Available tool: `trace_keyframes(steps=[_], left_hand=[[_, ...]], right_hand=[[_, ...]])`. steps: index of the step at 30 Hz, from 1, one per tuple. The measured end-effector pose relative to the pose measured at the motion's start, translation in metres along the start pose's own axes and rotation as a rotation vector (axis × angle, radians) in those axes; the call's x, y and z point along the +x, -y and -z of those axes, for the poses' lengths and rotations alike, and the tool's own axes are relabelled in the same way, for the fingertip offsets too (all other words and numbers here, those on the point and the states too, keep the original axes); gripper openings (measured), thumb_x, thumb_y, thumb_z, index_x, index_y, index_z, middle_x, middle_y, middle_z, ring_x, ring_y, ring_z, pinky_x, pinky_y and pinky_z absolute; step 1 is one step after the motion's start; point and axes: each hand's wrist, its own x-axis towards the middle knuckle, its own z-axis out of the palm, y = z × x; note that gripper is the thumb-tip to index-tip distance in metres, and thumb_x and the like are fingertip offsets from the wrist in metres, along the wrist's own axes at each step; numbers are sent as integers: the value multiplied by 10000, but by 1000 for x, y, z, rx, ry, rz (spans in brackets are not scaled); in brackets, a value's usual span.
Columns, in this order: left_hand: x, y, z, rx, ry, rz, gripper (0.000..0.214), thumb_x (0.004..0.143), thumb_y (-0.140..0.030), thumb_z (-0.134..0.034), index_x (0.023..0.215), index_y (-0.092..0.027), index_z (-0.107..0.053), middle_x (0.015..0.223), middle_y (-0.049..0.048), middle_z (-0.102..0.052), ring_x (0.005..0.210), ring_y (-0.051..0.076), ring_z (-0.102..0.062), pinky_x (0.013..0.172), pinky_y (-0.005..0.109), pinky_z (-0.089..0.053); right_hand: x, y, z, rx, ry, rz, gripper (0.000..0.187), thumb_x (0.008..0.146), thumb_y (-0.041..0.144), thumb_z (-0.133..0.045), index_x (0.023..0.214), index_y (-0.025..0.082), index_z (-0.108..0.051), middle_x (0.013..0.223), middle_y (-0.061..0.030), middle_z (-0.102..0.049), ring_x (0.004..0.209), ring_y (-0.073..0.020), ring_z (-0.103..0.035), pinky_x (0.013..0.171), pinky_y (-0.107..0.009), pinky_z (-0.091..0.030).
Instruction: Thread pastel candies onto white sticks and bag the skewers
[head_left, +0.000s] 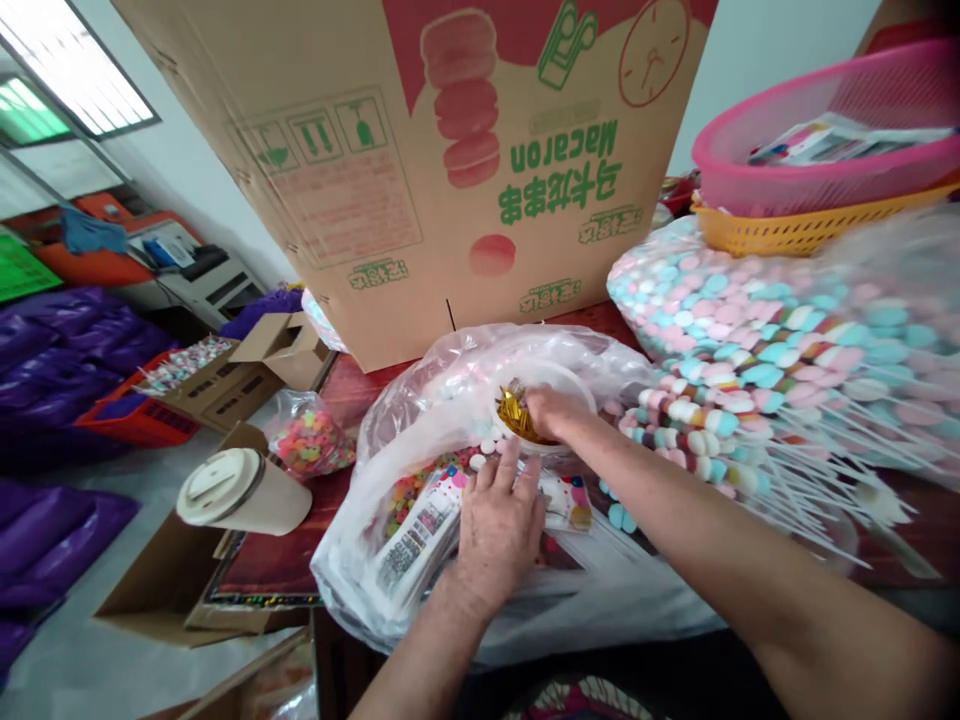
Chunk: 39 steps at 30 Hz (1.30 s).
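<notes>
My left hand lies with its fingers stretched out over printed plastic packets, which rest on a large clear plastic bag. My right hand reaches into a white bowl and touches the gold twist ties in it. Its fingertips are hidden among the ties, so their grip does not show. Small coloured candies lie beside the packets. To the right, skewers of pastel marshmallows are heaped with their white sticks pointing toward the lower right.
Behind the bowl stands a big cardboard carton. A white lidded cup and a bag of candies stand at left. A pink basket sits on a yellow one atop bagged marshmallows.
</notes>
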Motion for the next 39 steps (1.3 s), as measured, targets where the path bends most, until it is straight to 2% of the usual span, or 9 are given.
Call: trace_keyframes(steps=[4,7,13,18,22,27,29,34,39], left_hand=[[12,-2,3,-3,47,-52,375,847,-277,-542,1215,-208,-570,1427,143,-448,1197,350,-485,921,529,-449],[11,-4,1,-34,48,-37,321,861,-308,-517,1146,-194,-611,1405,135,-478,1173,344,-509,921,512,-458],[19,-4,3,-33,52,-32,431,853,-320,-534,1266,-196,-539,1405,146,-473,1178,352,-515,925,514,-465],[31,-8,1,-50,56,-33,300,844,-261,-535,1128,-198,-609,1324,112,-552,1085,313,-579,905,489,-487],[31,0,-6,-292,-73,-35,255,852,-268,-527,1066,-189,-641,1245,112,-612,1112,274,-579,963,440,-469],[40,23,-3,-611,-244,272,267,878,-294,-494,1047,-150,-643,963,79,-709,802,167,-662,801,313,-533],[44,25,-1,-600,-222,275,234,855,-267,-519,1007,-153,-655,952,70,-703,772,160,-656,779,306,-533],[37,19,3,-511,-222,81,185,834,-187,-520,938,-176,-672,1017,77,-692,980,192,-637,894,318,-505],[11,39,12,-443,-291,231,196,851,-222,-520,955,-169,-678,992,89,-713,972,217,-648,911,367,-497]], right_hand=[[11,-8,-13,-65,41,-86,320,899,352,-550,1170,181,-568,1180,-77,-582,995,-190,-591,837,-396,-510],[13,-12,-11,-81,-4,-98,333,901,354,-547,1186,183,-560,1206,-83,-569,1018,-197,-582,853,-408,-503],[20,-10,-14,-56,-18,-131,342,901,357,-545,1192,176,-554,1198,-83,-573,1008,-197,-586,846,-411,-506],[16,-5,-7,-26,2,-101,346,894,357,-559,1182,166,-557,1167,-78,-585,983,-192,-596,824,-403,-515],[0,-8,8,-24,-115,-20,285,930,341,-489,1144,177,-582,1202,-88,-575,1023,-189,-579,864,-375,-483],[0,-13,20,-22,-169,31,236,922,256,-472,1080,165,-622,1202,-119,-591,1108,-204,-546,888,-290,-427],[8,-8,17,-12,-132,6,244,909,311,-521,1077,163,-617,1120,-95,-623,1020,-196,-587,856,-330,-467],[19,8,-3,30,-56,-15,330,890,357,-566,1160,167,-570,1156,-74,-591,983,-192,-597,822,-393,-515],[16,0,4,67,-96,46,266,899,342,-548,1084,160,-603,1128,-63,-602,983,-185,-588,834,-374,-500]])
